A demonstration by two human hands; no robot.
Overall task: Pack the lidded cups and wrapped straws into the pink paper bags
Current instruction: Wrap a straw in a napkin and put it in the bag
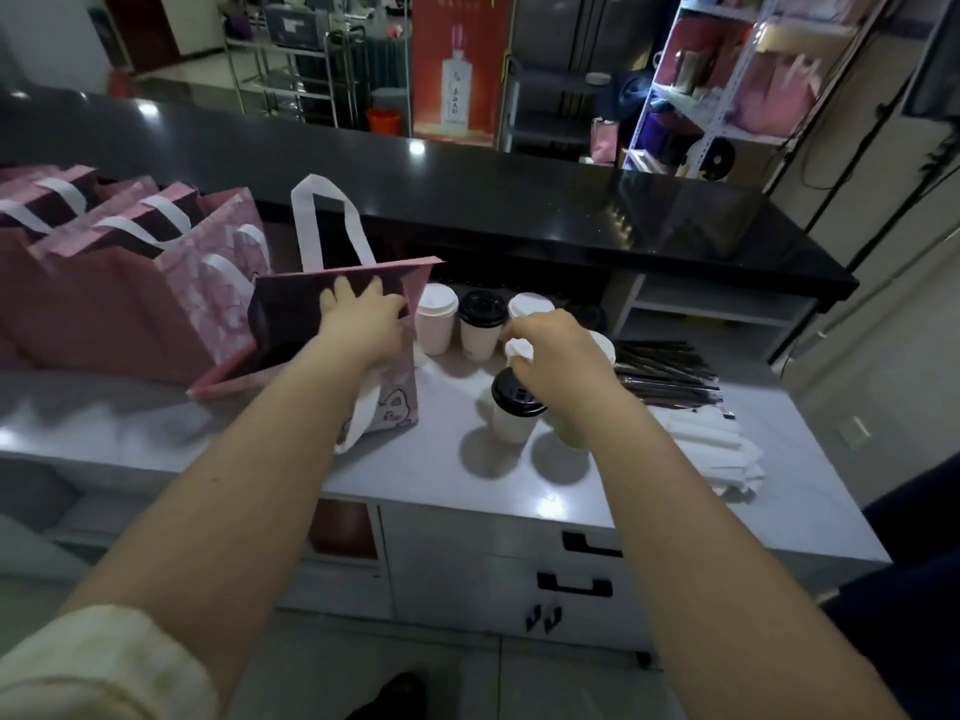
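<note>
Left hand grips the open pink bag's rim on the table. Right hand apparently closes on a white-lidded cup. Several cups and straws remain unpacked; four bags stand behind.

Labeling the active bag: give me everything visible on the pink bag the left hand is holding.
The pink paper bag stands on the grey counter, mouth open and tilted toward the camera, its dark interior showing. It has white strap handles; one loops up behind, another hangs down the front. A cartoon print marks its lower front. The left hand grips its top rim. White cups stand just beside it.
</note>
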